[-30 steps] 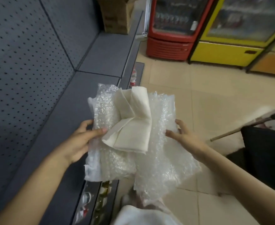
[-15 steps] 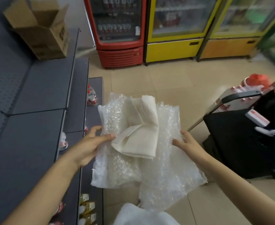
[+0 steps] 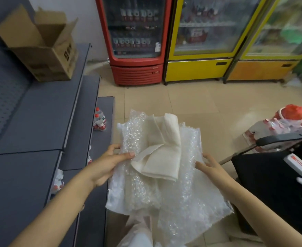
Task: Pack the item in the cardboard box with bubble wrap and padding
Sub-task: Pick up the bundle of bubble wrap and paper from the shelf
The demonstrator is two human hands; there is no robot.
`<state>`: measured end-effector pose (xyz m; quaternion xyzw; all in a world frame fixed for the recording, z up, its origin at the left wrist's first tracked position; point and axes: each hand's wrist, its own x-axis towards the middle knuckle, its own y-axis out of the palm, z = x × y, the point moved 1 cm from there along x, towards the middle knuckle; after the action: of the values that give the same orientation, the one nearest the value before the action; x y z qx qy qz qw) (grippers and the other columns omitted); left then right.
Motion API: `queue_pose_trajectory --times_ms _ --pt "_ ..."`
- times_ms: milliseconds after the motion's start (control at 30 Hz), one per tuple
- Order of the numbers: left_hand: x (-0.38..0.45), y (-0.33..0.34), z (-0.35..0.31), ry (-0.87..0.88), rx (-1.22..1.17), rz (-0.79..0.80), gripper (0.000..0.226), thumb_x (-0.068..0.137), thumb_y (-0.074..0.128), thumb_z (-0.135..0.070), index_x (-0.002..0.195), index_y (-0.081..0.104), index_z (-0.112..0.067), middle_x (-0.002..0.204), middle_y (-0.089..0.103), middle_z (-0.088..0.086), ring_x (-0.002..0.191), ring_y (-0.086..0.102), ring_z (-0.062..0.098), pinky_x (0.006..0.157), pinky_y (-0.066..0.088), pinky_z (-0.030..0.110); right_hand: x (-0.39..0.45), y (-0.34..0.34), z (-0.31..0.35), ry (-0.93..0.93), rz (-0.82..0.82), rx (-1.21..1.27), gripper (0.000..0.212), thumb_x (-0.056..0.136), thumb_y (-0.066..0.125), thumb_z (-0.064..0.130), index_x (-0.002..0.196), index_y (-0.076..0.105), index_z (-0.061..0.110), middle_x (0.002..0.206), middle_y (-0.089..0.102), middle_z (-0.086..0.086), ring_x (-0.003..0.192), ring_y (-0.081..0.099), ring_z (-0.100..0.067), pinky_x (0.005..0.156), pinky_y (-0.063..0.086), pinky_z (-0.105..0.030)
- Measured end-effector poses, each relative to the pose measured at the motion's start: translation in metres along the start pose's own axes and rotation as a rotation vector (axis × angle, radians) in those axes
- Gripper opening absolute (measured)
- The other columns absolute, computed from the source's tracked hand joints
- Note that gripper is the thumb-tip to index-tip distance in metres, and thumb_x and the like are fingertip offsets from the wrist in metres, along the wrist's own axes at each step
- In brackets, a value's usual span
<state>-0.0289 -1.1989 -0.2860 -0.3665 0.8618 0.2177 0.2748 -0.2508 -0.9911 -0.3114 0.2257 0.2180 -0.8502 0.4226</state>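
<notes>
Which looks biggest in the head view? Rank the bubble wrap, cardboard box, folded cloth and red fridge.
1. Bubble wrap, though it is nearest the camera.
2. Red fridge.
3. Cardboard box.
4. Folded cloth.
Wrap and fridge look close; unsure.

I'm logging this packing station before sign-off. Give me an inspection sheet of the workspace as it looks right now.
Surface: grey shelf, stepped in tiers; tiled floor beyond.
Job's things: bubble wrap held up in the air, a folded cream cloth lying on it; open cardboard box on the upper shelf, flaps up.
Clutter: bottle packs on the low tier; red bag on the floor.
Grippers: left hand pinches the wrap's left edge, thumb on the cloth; right hand grips the right edge.
Cables: nothing seen.
Surroundings: red drinks fridge, yellow fridge, black cart at right.
</notes>
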Motion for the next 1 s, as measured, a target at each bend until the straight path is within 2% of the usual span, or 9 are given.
queue_pose_trajectory --times_ms 133,233,333,433,500,667,767,867,1000 --pt "0.043 -0.017 -0.053 0.023 0.053 -0.006 0.093 0.059 0.088 -0.031 0.134 0.035 -0.018 0.123 0.062 0.011 0.110 0.063 0.028 0.104 0.044 0.051 0.056 0.008 0.049 -0.019 0.013 -0.007 0.048 0.089 0.060 0.032 0.132 0.040 0.023 0.102 0.063 0.006 0.086 0.065 -0.012 0.061 0.047 -0.023" --pt "0.073 -0.028 -0.093 0.046 0.069 -0.005 0.099 0.043 0.084 -0.041 0.129 0.039 -0.022 0.121 0.064 0.007 0.110 0.064 0.027 0.105 0.043 0.051 0.097 0.012 0.088 -0.042 0.020 -0.033 0.039 0.091 0.058 0.030 0.126 0.041 0.026 0.095 0.060 0.011 0.078 0.060 -0.004 0.048 0.046 -0.011" --pt "0.104 -0.038 -0.127 0.066 0.045 -0.017 0.080 0.063 0.085 -0.031 0.128 0.040 -0.021 0.118 0.064 0.004 0.110 0.064 0.026 0.105 0.042 0.050 0.138 0.019 0.122 -0.076 0.010 -0.032 0.046 0.087 0.065 0.033 0.127 0.043 0.025 0.098 0.064 0.008 0.077 0.063 -0.006 0.053 0.047 -0.017" --pt "0.133 -0.046 -0.154 0.084 0.011 -0.062 0.055 0.081 0.072 -0.018 0.126 0.040 -0.019 0.121 0.060 0.006 0.110 0.062 0.025 0.104 0.044 0.047 0.178 0.024 0.147 -0.075 0.027 -0.016 0.048 0.087 0.064 0.030 0.130 0.044 0.022 0.106 0.067 0.000 0.083 0.067 -0.014 0.062 0.049 -0.028" --pt "0.152 -0.051 -0.172 0.089 0.003 -0.091 0.053 0.082 0.070 -0.017 0.126 0.039 -0.019 0.121 0.059 0.007 0.108 0.063 0.025 0.099 0.048 0.045 0.204 0.026 0.167 -0.083 0.049 -0.024 0.046 0.088 0.062 0.029 0.130 0.043 0.022 0.104 0.066 0.001 0.084 0.067 -0.015 0.063 0.049 -0.028" --pt "0.205 -0.059 -0.213 0.086 -0.038 -0.144 0.044 0.081 0.070 -0.017 0.117 0.046 -0.020 0.117 0.062 0.007 0.099 0.066 0.023 0.082 0.054 0.037 0.272 0.028 0.217 -0.085 0.115 -0.064 0.065 0.076 0.070 0.043 0.132 0.042 0.025 0.113 0.065 -0.003 0.091 0.066 -0.017 0.068 0.050 -0.030" --pt "0.233 -0.062 -0.229 0.077 -0.090 -0.193 0.039 0.081 0.070 -0.016 0.112 0.047 -0.022 0.122 0.060 0.010 0.103 0.065 0.026 0.087 0.054 0.041 0.315 0.031 0.247 -0.100 0.159 -0.093 0.092 0.049 0.067 0.056 0.132 0.041 0.026 0.112 0.065 -0.002 0.091 0.065 -0.015 0.069 0.050 -0.030" --pt "0.255 -0.066 -0.247 0.085 -0.145 -0.268 0.039 0.083 0.069 -0.013 0.114 0.047 -0.020 0.123 0.060 0.013 0.105 0.064 0.029 0.093 0.052 0.046 0.351 0.039 0.288 -0.140 0.269 -0.152 0.095 0.047 0.067 0.058 0.133 0.039 0.027 0.112 0.062 0.003 0.095 0.062 -0.010 0.070 0.048 -0.025" --pt "0.271 -0.085 -0.258 0.106 -0.240 -0.388 0.047 0.082 0.070 -0.013 0.122 0.046 -0.017 0.122 0.061 0.014 0.104 0.064 0.031 0.093 0.051 0.050 0.397 0.063 0.334 -0.166 0.378 -0.226 0.104 0.042 0.069 0.061 0.135 0.038 0.027 0.113 0.062 0.003 0.098 0.065 -0.017 0.078 0.053 -0.033"
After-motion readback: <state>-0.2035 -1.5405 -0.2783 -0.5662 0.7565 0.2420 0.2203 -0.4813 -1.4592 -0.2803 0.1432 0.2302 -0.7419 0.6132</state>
